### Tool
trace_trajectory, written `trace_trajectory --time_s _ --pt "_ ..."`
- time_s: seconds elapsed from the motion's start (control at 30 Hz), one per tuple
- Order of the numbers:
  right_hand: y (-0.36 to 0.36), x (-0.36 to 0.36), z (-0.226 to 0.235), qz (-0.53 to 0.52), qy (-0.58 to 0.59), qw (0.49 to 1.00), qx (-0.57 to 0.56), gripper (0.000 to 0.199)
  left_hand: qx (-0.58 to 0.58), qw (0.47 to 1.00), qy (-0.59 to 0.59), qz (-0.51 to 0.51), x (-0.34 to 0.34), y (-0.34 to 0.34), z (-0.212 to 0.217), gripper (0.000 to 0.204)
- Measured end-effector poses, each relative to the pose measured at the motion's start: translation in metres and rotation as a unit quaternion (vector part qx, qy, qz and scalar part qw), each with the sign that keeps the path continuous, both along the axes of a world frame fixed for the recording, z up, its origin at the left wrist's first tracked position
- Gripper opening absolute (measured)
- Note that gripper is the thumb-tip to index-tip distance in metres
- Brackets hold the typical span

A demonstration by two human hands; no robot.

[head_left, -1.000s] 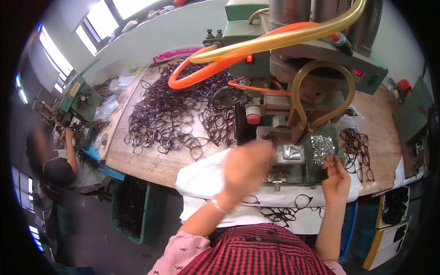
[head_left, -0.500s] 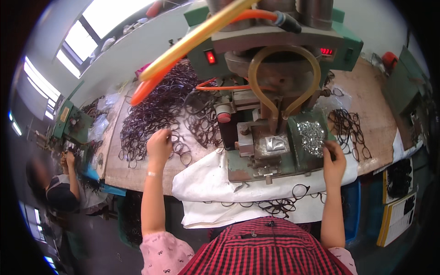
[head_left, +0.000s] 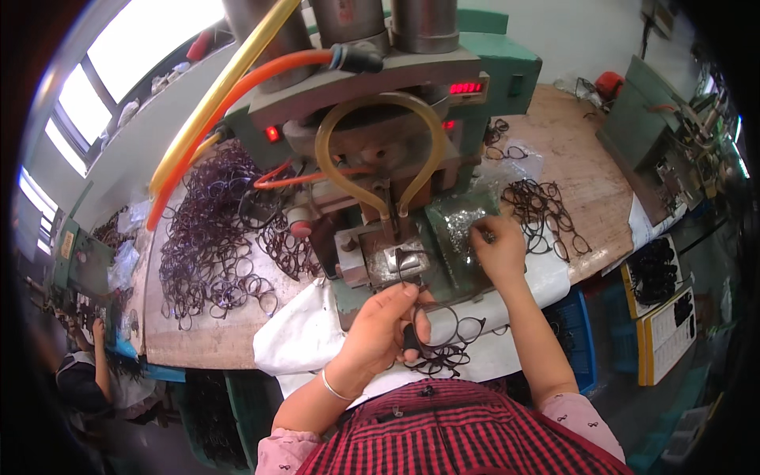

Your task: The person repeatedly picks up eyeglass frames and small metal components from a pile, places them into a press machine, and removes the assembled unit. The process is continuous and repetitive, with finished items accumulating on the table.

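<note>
"Dark brown, that glasses frame [head_left: 456,323] in the left hand [head_left: 404,313]?"

"Yes, pinched between thumb and fingers, over the front edge of the green machine [head_left: 499,79]."

"And the right hand [head_left: 499,245]?"

"Its fingers curl down at the small silvery bits [head_left: 459,229] in the green tray [head_left: 467,273]. Whether they grasp one, nobody can tell from here."

"What lies near the left hand?"

"More glasses on the white cloth [head_left: 293,324], just below it. A shiny metal plate [head_left: 402,260] sits on the machine just beyond the fingertips, beneath a looped yellowish hose [head_left: 324,146]."

"Farther out?"

"A big dark heap of frames [head_left: 210,237] covers part of the wooden table [head_left: 586,166] to the left, and a smaller pile [head_left: 546,214] lies right of the tray. A co-worker [head_left: 79,380] is at the far left."
</note>
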State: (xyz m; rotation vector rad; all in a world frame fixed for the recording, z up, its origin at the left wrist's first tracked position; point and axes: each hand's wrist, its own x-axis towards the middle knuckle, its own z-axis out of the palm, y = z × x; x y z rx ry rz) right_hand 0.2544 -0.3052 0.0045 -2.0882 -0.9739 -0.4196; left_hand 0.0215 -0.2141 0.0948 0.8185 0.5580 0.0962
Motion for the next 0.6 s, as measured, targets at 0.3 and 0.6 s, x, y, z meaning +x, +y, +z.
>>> trace_trajectory --time_s 0.3,0.6 --pt "0.013 -0.004 -0.014 0.139 -0.149 0.972 -0.113 0.017 0.010 1.000 -0.005 0.016 -0.004 -0.006 -0.017 0.033" --pt "-0.008 0.026 -0.025 0.078 -0.018 0.997 0.017 0.015 0.693 0.660 0.082 0.278 -0.107 0.047 -0.049 0.019"
